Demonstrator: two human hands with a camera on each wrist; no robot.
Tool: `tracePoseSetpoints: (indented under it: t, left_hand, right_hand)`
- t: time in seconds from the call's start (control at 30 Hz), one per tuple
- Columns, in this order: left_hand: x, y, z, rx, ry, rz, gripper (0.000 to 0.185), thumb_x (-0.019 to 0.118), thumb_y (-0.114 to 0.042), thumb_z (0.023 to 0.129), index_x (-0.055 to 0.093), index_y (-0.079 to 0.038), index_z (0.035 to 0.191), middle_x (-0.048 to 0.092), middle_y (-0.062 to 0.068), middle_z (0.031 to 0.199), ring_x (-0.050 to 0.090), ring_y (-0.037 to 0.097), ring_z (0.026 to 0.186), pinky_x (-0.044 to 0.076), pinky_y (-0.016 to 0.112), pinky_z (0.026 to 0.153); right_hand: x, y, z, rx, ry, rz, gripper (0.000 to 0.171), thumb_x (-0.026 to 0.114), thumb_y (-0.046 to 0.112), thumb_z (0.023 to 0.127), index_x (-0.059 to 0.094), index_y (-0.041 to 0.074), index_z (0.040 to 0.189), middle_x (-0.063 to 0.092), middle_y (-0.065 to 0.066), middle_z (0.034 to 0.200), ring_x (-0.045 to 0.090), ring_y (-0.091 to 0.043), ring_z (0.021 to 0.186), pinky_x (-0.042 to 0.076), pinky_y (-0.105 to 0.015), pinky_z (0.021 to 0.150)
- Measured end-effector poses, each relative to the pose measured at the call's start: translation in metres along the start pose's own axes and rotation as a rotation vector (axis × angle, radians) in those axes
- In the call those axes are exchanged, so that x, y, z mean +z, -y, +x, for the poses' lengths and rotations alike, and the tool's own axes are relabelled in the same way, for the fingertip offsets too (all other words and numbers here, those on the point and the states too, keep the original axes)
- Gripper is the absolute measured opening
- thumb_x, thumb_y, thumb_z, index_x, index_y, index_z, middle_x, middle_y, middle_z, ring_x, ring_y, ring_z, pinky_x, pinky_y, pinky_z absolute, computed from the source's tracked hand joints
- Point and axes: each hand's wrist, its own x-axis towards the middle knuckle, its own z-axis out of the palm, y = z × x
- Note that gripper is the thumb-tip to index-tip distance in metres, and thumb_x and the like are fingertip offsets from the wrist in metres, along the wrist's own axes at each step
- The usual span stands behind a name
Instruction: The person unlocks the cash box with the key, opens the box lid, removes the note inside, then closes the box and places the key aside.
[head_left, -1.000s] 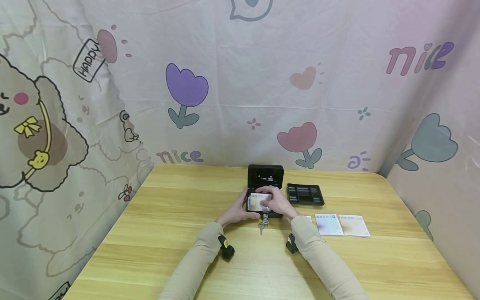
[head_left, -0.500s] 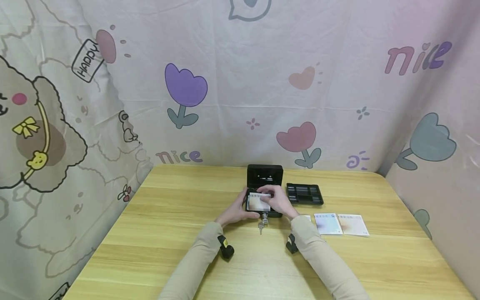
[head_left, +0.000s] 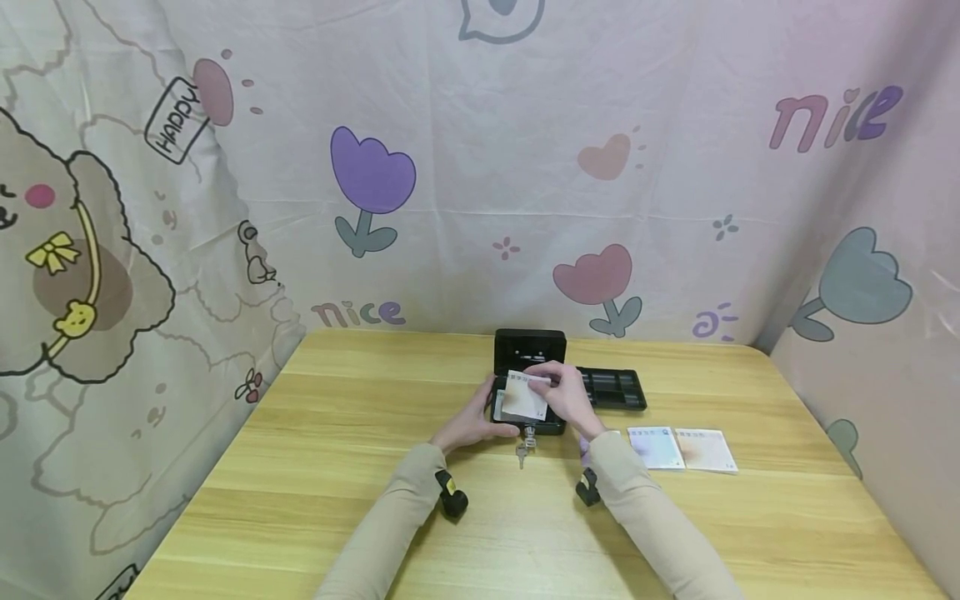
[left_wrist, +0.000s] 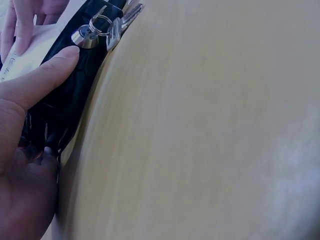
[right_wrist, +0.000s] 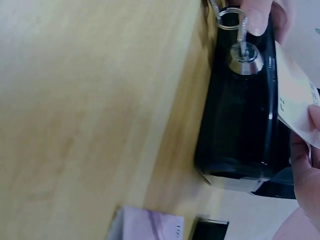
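A small black cash box (head_left: 551, 425) stands open in the middle of the table, its lid (head_left: 529, 348) upright at the back. My left hand (head_left: 472, 423) grips its left front corner, and the thumb (left_wrist: 47, 70) lies on the front wall beside the lock (left_wrist: 84, 37). My right hand (head_left: 572, 398) pinches a pale banknote (head_left: 523, 397) and holds it tilted just above the box's opening. That banknote (right_wrist: 296, 97) also shows over the box (right_wrist: 240, 115) in the right wrist view. A key sits in the lock (right_wrist: 245, 57), with a ring of keys (head_left: 524, 450) hanging onto the table.
A black compartment tray (head_left: 615, 388) lies right of the box. Two more banknotes (head_left: 681, 449) lie flat on the wooden table (head_left: 300, 467) to the right of my right sleeve; a purple one (right_wrist: 150, 227) shows near the box. Patterned cloth walls close in the back and sides.
My right hand has lifted the banknote, which lay flat over the box's opening, so it now stands tilted above it. The left hand has stayed on the box.
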Motion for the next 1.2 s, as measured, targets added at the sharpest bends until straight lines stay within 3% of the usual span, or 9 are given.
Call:
tracePoseSetpoints:
  t: [0.13, 0.4, 0.63, 0.77, 0.97, 1.2]
  left_hand:
    - [0.0, -0.003, -0.002, -0.013, 0.004, 0.005, 0.117, 0.088, -0.025, 0.077, 0.009, -0.015, 0.163, 0.015, 0.017, 0.169, 0.018, 0.037, 0.156, 0.015, 0.06, 0.126]
    - [-0.001, -0.004, -0.003, -0.034, 0.014, 0.003, 0.121, 0.087, -0.026, 0.078, 0.003, -0.01, 0.163, 0.008, 0.019, 0.17, 0.014, 0.038, 0.157, 0.012, 0.059, 0.127]
    - [-0.001, -0.003, -0.002, -0.034, 0.008, 0.009, 0.122, 0.088, -0.026, 0.077, 0.004, -0.007, 0.163, 0.007, 0.019, 0.17, 0.013, 0.037, 0.157, 0.012, 0.056, 0.128]
    - [-0.001, -0.003, -0.002, -0.024, 0.008, 0.018, 0.121, 0.088, -0.025, 0.077, 0.004, -0.005, 0.162, 0.007, 0.021, 0.169, 0.014, 0.038, 0.157, 0.013, 0.056, 0.128]
    - [-0.003, -0.003, -0.003, -0.066, 0.014, 0.059, 0.124, 0.087, -0.03, 0.077, 0.001, -0.006, 0.162, 0.002, 0.019, 0.17, 0.01, 0.039, 0.157, 0.012, 0.059, 0.127]
    - [-0.002, -0.002, -0.003, -0.116, 0.018, 0.08, 0.125, 0.086, -0.039, 0.077, 0.0, -0.01, 0.163, -0.001, 0.016, 0.171, 0.006, 0.037, 0.158, 0.01, 0.058, 0.128]
  right_hand:
    - [-0.005, 0.004, -0.002, -0.014, -0.006, -0.004, 0.019, 0.069, 0.003, 0.091, 0.077, 0.003, 0.109, 0.073, -0.018, 0.113, 0.069, -0.026, 0.096, 0.057, -0.022, 0.074]
    - [-0.019, 0.013, -0.009, -0.029, 0.0, 0.007, 0.02, 0.069, 0.003, 0.091, 0.076, 0.003, 0.11, 0.074, -0.017, 0.115, 0.066, -0.028, 0.108, 0.058, -0.033, 0.091]
    - [-0.034, 0.017, -0.015, 0.0, 0.014, -0.019, 0.018, 0.071, 0.009, 0.092, 0.077, 0.008, 0.109, 0.076, -0.013, 0.113, 0.066, -0.019, 0.1, 0.053, -0.025, 0.087]
    - [-0.042, 0.017, -0.021, -0.003, 0.039, 0.003, 0.02, 0.071, 0.011, 0.093, 0.075, 0.007, 0.112, 0.075, -0.014, 0.115, 0.069, -0.021, 0.101, 0.054, -0.02, 0.084]
    - [-0.06, 0.017, -0.033, 0.003, 0.056, 0.033, 0.024, 0.07, 0.011, 0.093, 0.073, 0.002, 0.116, 0.073, -0.018, 0.119, 0.071, -0.021, 0.105, 0.055, -0.016, 0.084]
    - [-0.088, 0.01, -0.046, -0.01, 0.07, -0.008, 0.024, 0.069, 0.005, 0.092, 0.071, -0.005, 0.115, 0.071, -0.024, 0.121, 0.068, -0.001, 0.099, 0.054, -0.012, 0.086]
